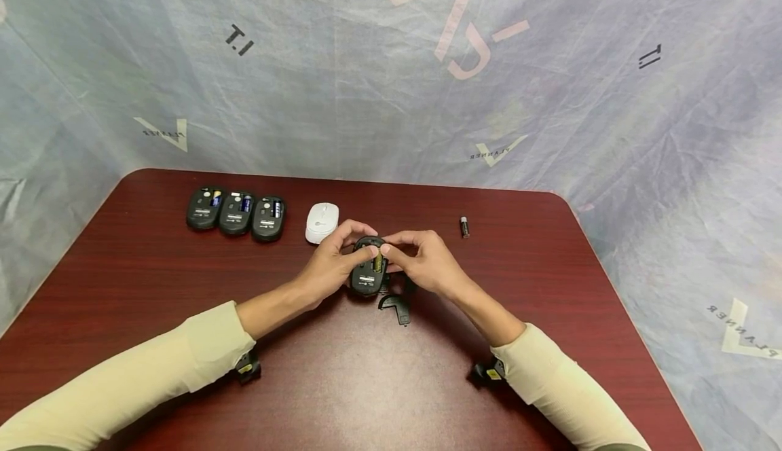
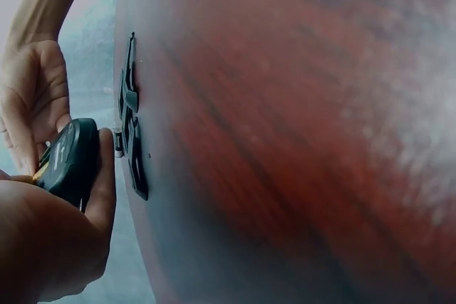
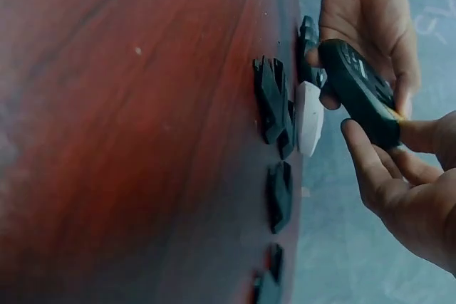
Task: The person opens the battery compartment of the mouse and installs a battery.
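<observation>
A black computer mouse (image 1: 364,282) is held above the table, its underside facing up. A yellow battery (image 1: 377,262) sits in its open battery compartment. My left hand (image 1: 330,265) grips the mouse along its left side, with the thumb on the underside. From the other side my right hand (image 1: 432,265) pinches the mouse's far right part, thumb at the battery's upper end and fingers beneath, as the right wrist view shows. Below the mouse lie black battery covers (image 1: 400,310), partly hidden by the hands and the mouse.
Three black mice (image 1: 235,217) lie underside up in a row at the back left, batteries visible in them. Beside them is a white mouse (image 1: 322,220). One loose battery (image 1: 464,227) lies at the back right. A printed cloth (image 1: 391,118) hangs behind the table (image 1: 342,397).
</observation>
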`<state>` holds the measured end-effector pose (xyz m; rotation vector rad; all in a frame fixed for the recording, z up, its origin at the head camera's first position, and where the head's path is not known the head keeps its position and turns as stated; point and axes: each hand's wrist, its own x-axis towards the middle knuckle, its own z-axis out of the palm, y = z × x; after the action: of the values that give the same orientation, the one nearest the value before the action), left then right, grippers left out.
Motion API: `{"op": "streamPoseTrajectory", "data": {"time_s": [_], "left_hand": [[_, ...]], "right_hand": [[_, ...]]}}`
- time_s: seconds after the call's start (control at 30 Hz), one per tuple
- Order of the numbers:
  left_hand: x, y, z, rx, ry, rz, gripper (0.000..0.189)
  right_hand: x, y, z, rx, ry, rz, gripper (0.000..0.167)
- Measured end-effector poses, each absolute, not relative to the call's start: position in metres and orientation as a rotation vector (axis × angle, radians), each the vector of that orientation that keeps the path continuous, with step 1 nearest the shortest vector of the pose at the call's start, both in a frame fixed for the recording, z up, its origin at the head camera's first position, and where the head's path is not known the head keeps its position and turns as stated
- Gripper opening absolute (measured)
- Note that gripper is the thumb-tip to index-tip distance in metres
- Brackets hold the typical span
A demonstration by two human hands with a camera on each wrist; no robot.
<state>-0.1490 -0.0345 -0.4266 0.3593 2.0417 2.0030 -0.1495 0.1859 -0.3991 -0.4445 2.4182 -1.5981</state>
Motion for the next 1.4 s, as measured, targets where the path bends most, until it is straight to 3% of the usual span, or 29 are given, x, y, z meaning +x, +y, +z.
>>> {"op": "streamPoseTrajectory", "data": {"time_s": [0.23, 0.8, 1.17, 1.4], "left_hand": [[-0.149, -0.034, -0.421, 0.425, 2.297, 1.929, 0.025], [-0.155, -0.043, -0.421, 0.397, 2.389, 1.789, 0.024], [-0.152, -0.059, -0.419, 0.135, 2.309, 1.744, 0.05], [-0.132, -0.083, -0.418, 0.046, 2.277, 1.794, 0.052]], "right_hand": [[-0.146, 0.177, -0.389, -0.574, 2.66, -1.34, 0.032], [-0.149, 0.176, -0.391, -0.476, 2.341, -1.535, 0.036], [-0.154, 0.164, -0.402, -0.209, 2.139, -1.807, 0.033], [-0.14, 0.144, -0.4, -0.161, 1.963, -1.805, 0.051]]}}
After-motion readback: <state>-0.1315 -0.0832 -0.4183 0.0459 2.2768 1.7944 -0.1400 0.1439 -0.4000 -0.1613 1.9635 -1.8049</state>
